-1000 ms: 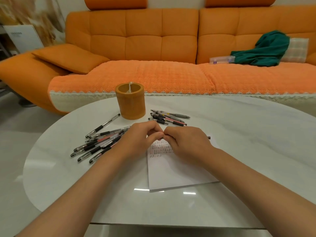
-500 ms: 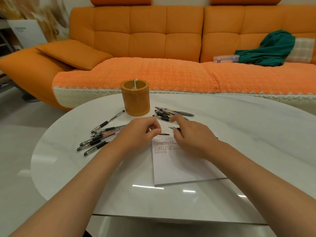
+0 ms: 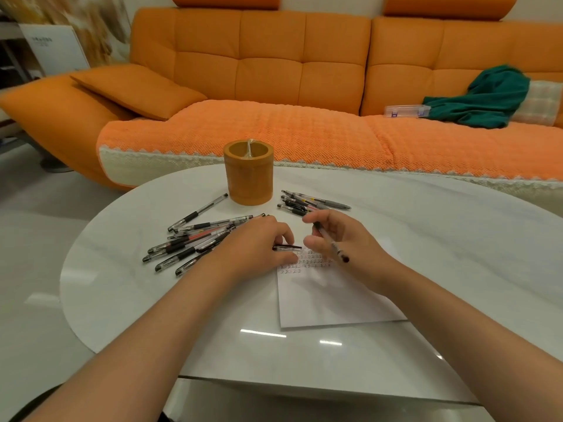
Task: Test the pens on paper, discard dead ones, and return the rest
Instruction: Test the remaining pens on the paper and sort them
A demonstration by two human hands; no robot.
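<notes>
Head-worn view, facing forward and down, close over table (image 3: 457,254)

Warm, even indoor light fills the room, fairly bright. Short white glare streaks on the glossy table (image 3: 457,239), close to its near edge, reflect light from above. Faint, soft shadows lie on the paper (image 3: 329,303). The wide lens bows the sofa (image 3: 274,71) at the borders. The far left corner is smeared, the centre sharp.

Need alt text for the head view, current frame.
The right hand holds a pen over scribbled paper on a white table, while the left hand pinches a short dark piece, probably its cap. A large pen pile lies left and a small pen pile right of an orange pen cup.
</notes>
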